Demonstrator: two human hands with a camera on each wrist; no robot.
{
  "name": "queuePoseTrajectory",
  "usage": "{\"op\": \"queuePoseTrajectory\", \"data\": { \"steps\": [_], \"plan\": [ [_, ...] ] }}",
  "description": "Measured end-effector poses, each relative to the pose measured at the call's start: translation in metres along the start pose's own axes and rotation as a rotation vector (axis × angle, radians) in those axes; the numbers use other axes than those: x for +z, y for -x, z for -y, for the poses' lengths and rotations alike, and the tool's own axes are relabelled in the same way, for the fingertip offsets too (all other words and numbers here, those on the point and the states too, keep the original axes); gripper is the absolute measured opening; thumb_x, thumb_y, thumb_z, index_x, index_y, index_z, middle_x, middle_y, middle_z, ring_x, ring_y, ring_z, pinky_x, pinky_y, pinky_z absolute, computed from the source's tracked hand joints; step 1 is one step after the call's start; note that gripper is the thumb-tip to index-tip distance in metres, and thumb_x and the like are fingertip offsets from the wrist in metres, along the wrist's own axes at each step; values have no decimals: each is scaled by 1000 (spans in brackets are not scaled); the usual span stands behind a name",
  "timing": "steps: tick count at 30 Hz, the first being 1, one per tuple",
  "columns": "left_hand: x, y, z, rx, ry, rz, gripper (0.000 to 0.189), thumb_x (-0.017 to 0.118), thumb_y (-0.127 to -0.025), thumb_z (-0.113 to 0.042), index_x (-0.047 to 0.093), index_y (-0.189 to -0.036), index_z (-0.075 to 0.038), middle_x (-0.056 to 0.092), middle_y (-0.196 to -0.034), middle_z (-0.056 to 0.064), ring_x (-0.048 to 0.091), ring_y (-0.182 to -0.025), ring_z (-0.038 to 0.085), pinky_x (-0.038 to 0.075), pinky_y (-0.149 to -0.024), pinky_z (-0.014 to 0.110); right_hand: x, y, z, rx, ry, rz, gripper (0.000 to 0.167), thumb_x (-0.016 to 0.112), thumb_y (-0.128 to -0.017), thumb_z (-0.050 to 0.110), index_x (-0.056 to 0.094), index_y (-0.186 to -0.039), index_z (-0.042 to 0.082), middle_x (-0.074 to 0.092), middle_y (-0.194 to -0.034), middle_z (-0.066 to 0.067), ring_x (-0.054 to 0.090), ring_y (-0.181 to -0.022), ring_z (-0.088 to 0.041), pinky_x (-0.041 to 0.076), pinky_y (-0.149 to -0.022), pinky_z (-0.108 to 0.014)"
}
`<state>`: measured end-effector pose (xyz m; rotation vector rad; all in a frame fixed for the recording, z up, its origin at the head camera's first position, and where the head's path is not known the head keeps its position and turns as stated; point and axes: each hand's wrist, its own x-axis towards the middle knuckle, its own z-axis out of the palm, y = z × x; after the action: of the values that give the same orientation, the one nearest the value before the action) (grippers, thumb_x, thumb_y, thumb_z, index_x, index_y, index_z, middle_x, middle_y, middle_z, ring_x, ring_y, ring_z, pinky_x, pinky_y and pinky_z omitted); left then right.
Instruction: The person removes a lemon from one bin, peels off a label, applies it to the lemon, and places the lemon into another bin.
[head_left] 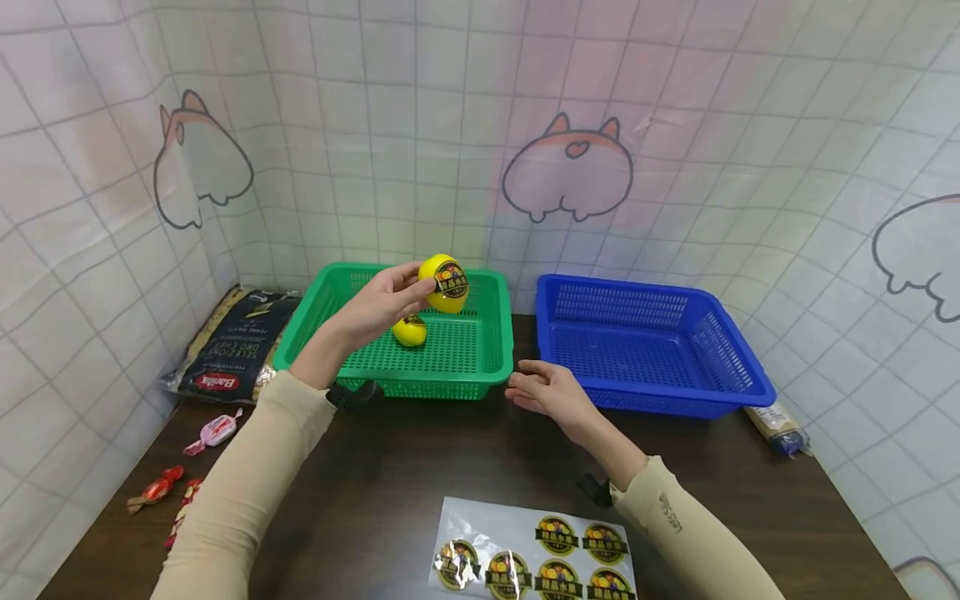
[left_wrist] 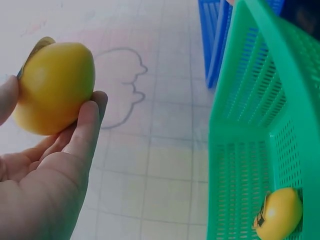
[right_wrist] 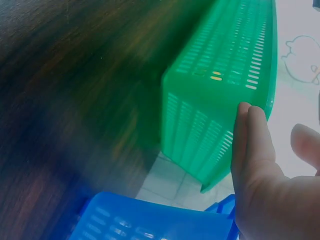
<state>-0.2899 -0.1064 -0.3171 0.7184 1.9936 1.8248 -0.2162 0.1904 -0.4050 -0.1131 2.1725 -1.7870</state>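
My left hand (head_left: 382, 302) grips a yellow lemon (head_left: 442, 283) between thumb and fingers, raised over the green basket (head_left: 501, 379). A round black and gold sticker (head_left: 451, 281) is on the lemon's side. Down in the basket lies a second lemon (head_left: 409, 331), also with a sticker and partly behind my left hand in the head view. My right hand (head_left: 551, 396) holds nothing; its fingers are loosely extended near the green basket's front right corner, in front of the blue basket (head_left: 652, 395).
A sheet of round stickers (head_left: 517, 517) lies on the dark table (head_left: 390, 492) at the front. Wrapped candies (head_left: 217, 429) and a black Barilla bag (head_left: 236, 342) are at the left. Another package (head_left: 776, 427) sticks out by the blue basket's right end. Tiled-pattern cloth surrounds the table.
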Motion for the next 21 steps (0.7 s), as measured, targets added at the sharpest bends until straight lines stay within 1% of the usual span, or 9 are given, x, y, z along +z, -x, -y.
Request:
{"op": "queuePoseTrajectory", "data": {
  "steps": [3, 6, 9, 12, 16, 19, 21],
  "plan": [
    [-6, -5, 5, -5, -19, -20, 55, 50, -105, -31, 34, -152, -10, 46, -149, 12, 48, -138, 24, 31, -123, 46, 4, -3, 1, 1, -5, 2, 65, 57, -102, 23, 28, -154, -2, 55, -141, -27, 65, -122, -29, 51, -105, -40],
    [-12, -10, 10, -18, -31, -33, 54, 51, -104, -31, 36, -151, -8, 46, -149, 14, 47, -139, 28, 30, -124, 47, 6, -7, 3, -9, 3, -16, 65, 57, -102, 23, 29, -154, -2, 56, -140, -27, 66, -120, -28, 52, -104, -39],
    [-18, -16, 16, -47, -25, -35, 53, 50, -105, -29, 35, -151, -7, 44, -150, 15, 45, -142, 30, 27, -125, 47, 9, -12, 6, -8, 23, -54, 64, 58, -101, 23, 31, -153, -2, 60, -136, -26, 68, -117, -28, 54, -102, -39],
    [-22, -23, 21, -82, -21, -38, 53, 47, -106, -26, 32, -152, -6, 42, -152, 14, 42, -145, 28, 27, -126, 45, 11, -16, 7, -11, 74, -84, 64, 59, -100, 23, 32, -152, -3, 63, -132, -25, 70, -113, -28, 55, -99, -39],
    [-23, -35, 24, -121, -17, -57, 53, 43, -107, -24, 29, -154, -4, 39, -154, 15, 38, -147, 28, 27, -126, 45, 13, -21, 5, -23, 138, -112, 65, 65, -97, 18, 35, -152, -1, 67, -127, -24, 72, -110, -28, 57, -96, -39],
    [-22, -42, 23, -151, 0, -68, 53, 41, -107, -22, 27, -154, 0, 37, -155, 18, 36, -148, 30, 26, -126, 45, 12, -23, 5, -28, 148, -129, 65, 68, -94, 14, 38, -151, 1, 69, -124, -23, 73, -108, -27, 59, -93, -36],
    [-21, -45, 22, -177, 19, -74, 54, 40, -108, -21, 25, -154, 2, 35, -156, 20, 35, -149, 31, 26, -126, 45, 12, -23, 6, -29, 141, -121, 65, 67, -94, 12, 38, -151, 1, 69, -122, -24, 73, -107, -27, 58, -94, -38]
  ]
}}
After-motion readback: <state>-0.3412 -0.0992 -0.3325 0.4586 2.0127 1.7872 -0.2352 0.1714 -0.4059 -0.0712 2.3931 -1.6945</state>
